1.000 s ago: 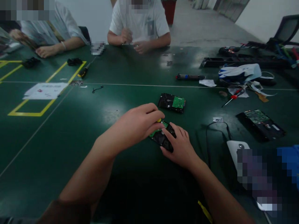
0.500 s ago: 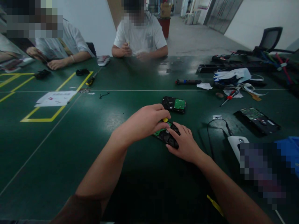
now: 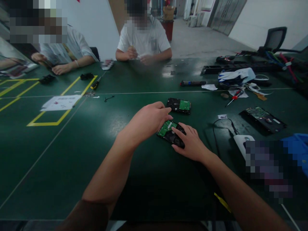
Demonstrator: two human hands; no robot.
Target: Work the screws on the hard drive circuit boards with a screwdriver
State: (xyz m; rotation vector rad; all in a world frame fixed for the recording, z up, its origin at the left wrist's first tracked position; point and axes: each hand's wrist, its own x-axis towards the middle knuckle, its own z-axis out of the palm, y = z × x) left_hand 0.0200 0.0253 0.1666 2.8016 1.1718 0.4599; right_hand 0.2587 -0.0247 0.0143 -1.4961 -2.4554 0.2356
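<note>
A hard drive (image 3: pixel 166 129) lies on the green table with its green circuit board facing up. My right hand (image 3: pixel 192 143) grips its right end, thumb at the near edge and fingers across the black casing. Over the drive's far left part, my left hand (image 3: pixel 154 116) is closed in a pinch. Whatever sits between those fingertips is hidden behind the hand. Just beyond, a second hard drive (image 3: pixel 184 105) rests flat, near the left fingertips.
Another drive (image 3: pixel 263 118) lies to the right, near a white device (image 3: pixel 240 142) with a black cable. Farther back are a red-handled screwdriver (image 3: pixel 237 95), white gloves (image 3: pixel 237 77) and a dark pen-shaped tool (image 3: pixel 193 83). Two people sit across the table (image 3: pixel 96 160).
My left hand has shifted slightly up and turned, uncovering more of the circuit board. The yellow round end seen in its fingers is now out of sight. My right hand keeps its hold.
</note>
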